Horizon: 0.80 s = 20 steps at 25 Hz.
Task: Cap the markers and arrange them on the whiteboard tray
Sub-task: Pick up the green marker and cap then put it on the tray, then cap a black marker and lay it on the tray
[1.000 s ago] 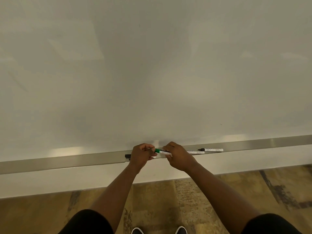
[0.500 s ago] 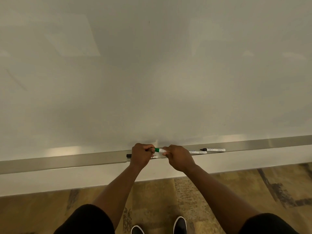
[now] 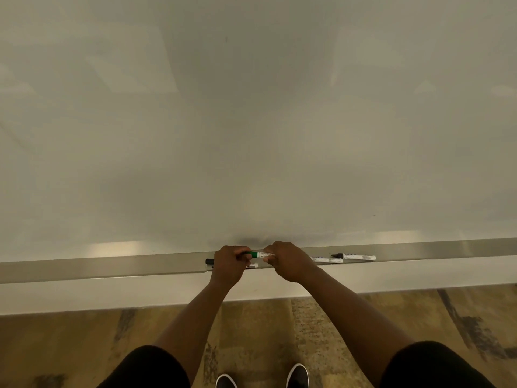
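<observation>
A green marker [image 3: 258, 254] with a white barrel is held level just above the metal whiteboard tray [image 3: 112, 268]. My left hand [image 3: 230, 263] is closed around its green cap end, and my right hand [image 3: 288, 260] grips the white barrel. A black marker [image 3: 209, 261] lies in the tray under my left hand, mostly hidden. To the right, a white marker with a black cap [image 3: 354, 256] rests in the tray. Another white marker [image 3: 326, 259] pokes out from behind my right hand.
The large blank whiteboard [image 3: 251, 121] fills the upper view. Below the tray runs a white wall strip, then patterned brown floor [image 3: 265, 326]. My shoes [image 3: 298, 375] are at the bottom edge.
My two hands have drawn closer together along the green marker, so less of its green part shows between them. The markers lying in the tray have not moved.
</observation>
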### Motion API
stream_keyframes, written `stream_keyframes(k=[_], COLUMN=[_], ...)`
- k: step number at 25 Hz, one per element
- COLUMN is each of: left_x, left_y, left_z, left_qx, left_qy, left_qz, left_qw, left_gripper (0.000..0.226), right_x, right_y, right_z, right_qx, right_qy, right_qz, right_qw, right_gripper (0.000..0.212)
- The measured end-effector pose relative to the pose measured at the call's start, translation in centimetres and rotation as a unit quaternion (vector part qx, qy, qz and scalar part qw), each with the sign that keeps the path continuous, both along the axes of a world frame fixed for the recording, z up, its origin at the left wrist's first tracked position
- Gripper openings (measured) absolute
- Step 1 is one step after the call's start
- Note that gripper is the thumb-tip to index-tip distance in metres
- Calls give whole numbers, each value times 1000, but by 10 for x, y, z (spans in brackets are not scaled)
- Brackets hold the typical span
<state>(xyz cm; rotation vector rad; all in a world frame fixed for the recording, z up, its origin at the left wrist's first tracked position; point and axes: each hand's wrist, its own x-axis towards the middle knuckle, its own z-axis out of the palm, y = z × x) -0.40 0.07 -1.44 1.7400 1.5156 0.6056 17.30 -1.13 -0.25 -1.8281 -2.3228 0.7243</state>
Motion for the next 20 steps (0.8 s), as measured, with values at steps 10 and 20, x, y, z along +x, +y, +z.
stream_keyframes(k=[10, 20], left_x=[-65, -87], left_y=[5, 21], left_z=[-22, -44], left_qx=[38, -16], left_qy=[310, 233], left_qz=[-4, 9], left_qw=[950, 972], left_gripper=[31, 26], right_x=[-19, -47], right_y=[12, 12], right_z=[-49, -54], right_qx=[55, 113], right_qy=[-98, -134], right_qz=[30, 63], right_qw=[993, 983], right_gripper=[37, 27])
